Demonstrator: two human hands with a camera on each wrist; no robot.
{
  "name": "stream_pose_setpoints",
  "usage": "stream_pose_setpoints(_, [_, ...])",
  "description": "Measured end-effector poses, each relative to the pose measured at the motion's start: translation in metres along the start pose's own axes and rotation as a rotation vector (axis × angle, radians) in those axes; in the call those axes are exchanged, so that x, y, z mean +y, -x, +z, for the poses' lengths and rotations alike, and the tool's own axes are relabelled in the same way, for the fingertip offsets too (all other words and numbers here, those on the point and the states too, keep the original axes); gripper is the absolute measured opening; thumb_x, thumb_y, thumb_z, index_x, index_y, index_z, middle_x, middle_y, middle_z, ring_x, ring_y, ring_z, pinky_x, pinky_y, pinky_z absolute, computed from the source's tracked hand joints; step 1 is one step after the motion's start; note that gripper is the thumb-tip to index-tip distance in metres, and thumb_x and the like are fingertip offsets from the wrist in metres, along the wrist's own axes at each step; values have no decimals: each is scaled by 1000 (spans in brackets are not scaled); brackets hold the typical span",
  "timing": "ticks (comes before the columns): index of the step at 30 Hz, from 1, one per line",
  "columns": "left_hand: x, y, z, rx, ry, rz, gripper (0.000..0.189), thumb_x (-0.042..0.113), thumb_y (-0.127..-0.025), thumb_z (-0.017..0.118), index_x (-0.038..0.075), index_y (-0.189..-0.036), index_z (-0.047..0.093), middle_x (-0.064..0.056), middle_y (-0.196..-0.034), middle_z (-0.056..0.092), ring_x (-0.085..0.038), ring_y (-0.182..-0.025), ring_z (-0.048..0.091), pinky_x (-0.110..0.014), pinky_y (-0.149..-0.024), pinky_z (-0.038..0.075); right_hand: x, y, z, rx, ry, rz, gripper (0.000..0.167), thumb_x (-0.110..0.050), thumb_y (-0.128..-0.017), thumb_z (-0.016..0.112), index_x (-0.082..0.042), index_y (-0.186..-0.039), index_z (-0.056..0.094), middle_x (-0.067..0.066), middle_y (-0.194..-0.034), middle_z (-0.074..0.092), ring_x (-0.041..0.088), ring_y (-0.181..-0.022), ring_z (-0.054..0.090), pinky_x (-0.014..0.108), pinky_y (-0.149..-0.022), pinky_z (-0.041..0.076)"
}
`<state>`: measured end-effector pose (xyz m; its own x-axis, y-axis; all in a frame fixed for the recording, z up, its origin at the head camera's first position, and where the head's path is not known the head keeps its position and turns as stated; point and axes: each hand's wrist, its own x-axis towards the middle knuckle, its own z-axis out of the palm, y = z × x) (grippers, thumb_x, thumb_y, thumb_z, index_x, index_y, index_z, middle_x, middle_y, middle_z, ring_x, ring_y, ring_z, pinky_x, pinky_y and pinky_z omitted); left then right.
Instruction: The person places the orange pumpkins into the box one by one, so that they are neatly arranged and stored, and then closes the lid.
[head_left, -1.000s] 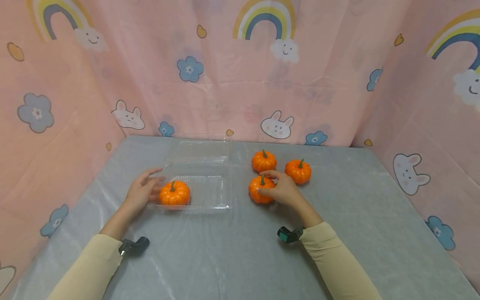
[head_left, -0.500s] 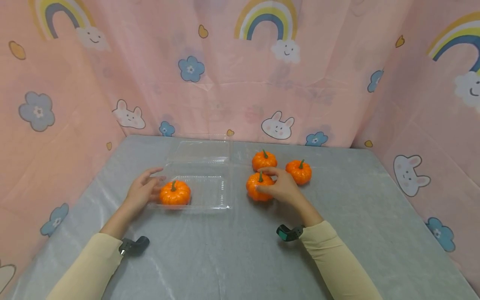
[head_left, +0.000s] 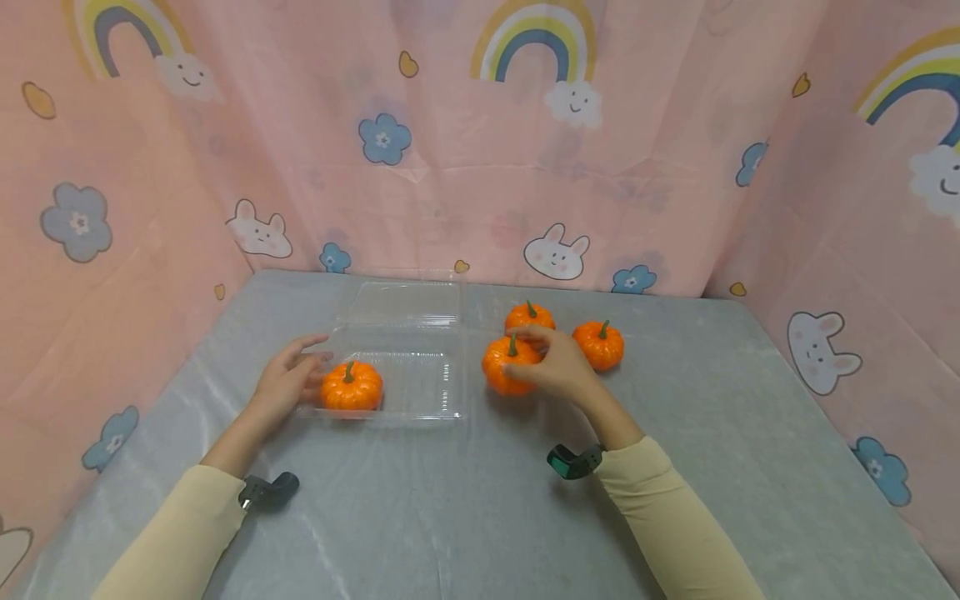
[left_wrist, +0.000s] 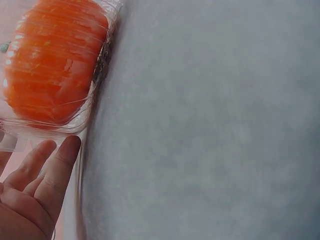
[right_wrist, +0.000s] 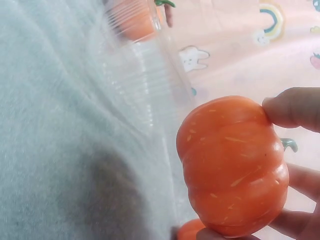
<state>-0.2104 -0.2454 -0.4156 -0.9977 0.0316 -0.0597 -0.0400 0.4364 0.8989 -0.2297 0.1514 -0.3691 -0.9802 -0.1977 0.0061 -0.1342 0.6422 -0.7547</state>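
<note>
My right hand (head_left: pixel 562 365) pinches a small orange pumpkin (head_left: pixel 501 371) with a green stem, thumb on one side and fingers on the other. In the right wrist view the held pumpkin (right_wrist: pixel 230 167) is above the table, where a dark shadow falls. Left of it stands a clear plastic clamshell box (head_left: pixel 415 387) with its lid (head_left: pixel 405 302) folded back. One pumpkin (head_left: pixel 352 387) sits inside, at the box's left end. My left hand (head_left: pixel 287 385) is beside that end, fingers extended; in the left wrist view its fingertips (left_wrist: pixel 70 145) are right at the box wall.
Two more pumpkins stand behind my right hand, one partly hidden pumpkin (head_left: pixel 529 315) and another pumpkin (head_left: pixel 598 346) to its right. A grey cloth (head_left: pixel 420 508) covers the table. Pink printed curtains (head_left: pixel 450 192) close off the back and sides.
The pumpkin in my right hand has risen off the table and shifted a little left, toward the box. My left hand has stayed in place.
</note>
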Motion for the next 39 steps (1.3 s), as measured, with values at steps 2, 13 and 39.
stream_pose_setpoints(2, [1, 0, 0, -3, 3, 0, 51, 36, -103, 37, 16, -150, 33, -21, -143, 48, -34, -109, 60, -35, -84, 57, -3, 0, 0, 2, 8, -8, 54, -32, -75, 78, -21, -125, 62, 10, -130, 59, 32, -118, 52, 50, -97, 48])
stream_pose_setpoints(13, [0, -2, 0, -3, 0, -4, 50, 35, -103, 37, 17, -149, 34, -20, -143, 48, -36, -110, 60, -35, -83, 58, -16, -5, 0, 6, 33, -33, 54, -35, -74, 78, -24, -125, 63, 5, -132, 59, 30, -122, 50, 52, -101, 44])
stream_pose_setpoints(39, [-2, -2, 0, -5, 7, 7, 50, 35, -103, 37, 16, -149, 34, -20, -143, 49, -37, -111, 61, -34, -82, 58, -48, -13, 3, -29, 61, -111, 54, -34, -75, 77, -22, -126, 63, 4, -131, 60, 29, -115, 54, 46, -92, 50])
